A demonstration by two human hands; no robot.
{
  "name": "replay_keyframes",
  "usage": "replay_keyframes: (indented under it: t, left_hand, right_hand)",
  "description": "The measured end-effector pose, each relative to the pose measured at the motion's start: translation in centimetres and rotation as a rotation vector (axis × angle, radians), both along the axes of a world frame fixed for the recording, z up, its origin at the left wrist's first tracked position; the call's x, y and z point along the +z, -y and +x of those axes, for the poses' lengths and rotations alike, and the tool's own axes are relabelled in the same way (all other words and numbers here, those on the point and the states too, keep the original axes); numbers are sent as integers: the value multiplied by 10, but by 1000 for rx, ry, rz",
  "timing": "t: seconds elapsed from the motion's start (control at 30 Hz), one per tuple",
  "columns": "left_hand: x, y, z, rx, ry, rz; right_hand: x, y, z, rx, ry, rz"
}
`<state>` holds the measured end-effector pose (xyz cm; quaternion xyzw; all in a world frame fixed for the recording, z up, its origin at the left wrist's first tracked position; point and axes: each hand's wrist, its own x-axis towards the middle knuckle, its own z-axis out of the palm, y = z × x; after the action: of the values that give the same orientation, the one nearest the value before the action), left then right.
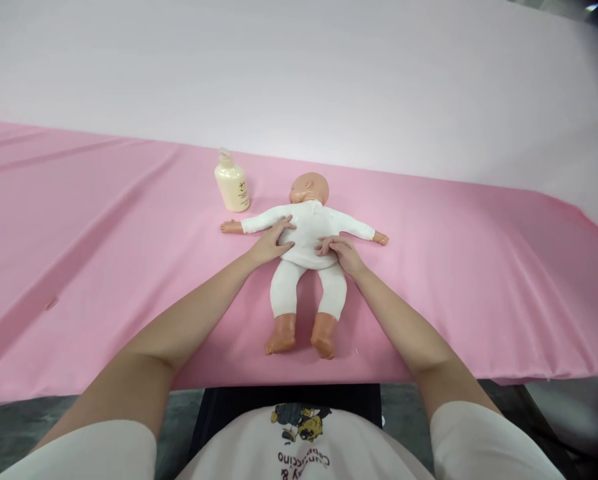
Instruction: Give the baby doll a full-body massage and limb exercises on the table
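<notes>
Just 1 doll (306, 233), 1 bottle (232, 183), 2 hands (273, 243).

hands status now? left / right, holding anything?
Left hand: open, fingers spread flat on the doll torso, gripping nothing.
Right hand: open, fingertips resting on the doll's lower torso, gripping nothing.

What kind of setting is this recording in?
Probably a staged baby-care practice station, not a home: a doll lies on a table draped in pink cloth, a pump bottle beside it, before a plain backdrop.
</notes>
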<state>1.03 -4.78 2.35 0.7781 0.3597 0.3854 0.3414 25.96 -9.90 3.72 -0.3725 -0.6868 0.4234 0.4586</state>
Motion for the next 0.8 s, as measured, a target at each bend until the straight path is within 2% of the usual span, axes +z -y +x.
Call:
replay_keyframes:
  t: [0.1,0.17,0.23,0.3,0.4,0.5,0.63,0.8]
  left_hand:
    - [3,3,1,46,-21,44]
    - [5,6,0,77,-43,90]
    - [9,7,-2,79,-64,138]
    - [17,5,-4,45,-69,163]
    - [30,-7,0,-17,6,120]
    - [36,-22,14,24,116,33]
    - [24,-29,33,73,16,-20]
    - [11,-13,32,-7,-199,64]
  right_hand:
    - [-8,-4,5,-177,-45,-22]
    - [-11,-6,6,-326,27,50]
    - [-13,-9,7,-402,116,155]
    - [-16,-12,8,-391,178,182]
    - [-20,-16,9,-311,264,92]
    - [-20,-17,10,-231,356,45]
    - [-18,-16,10,-184,415,60]
    - [-20,-19,10,-182,429,50]
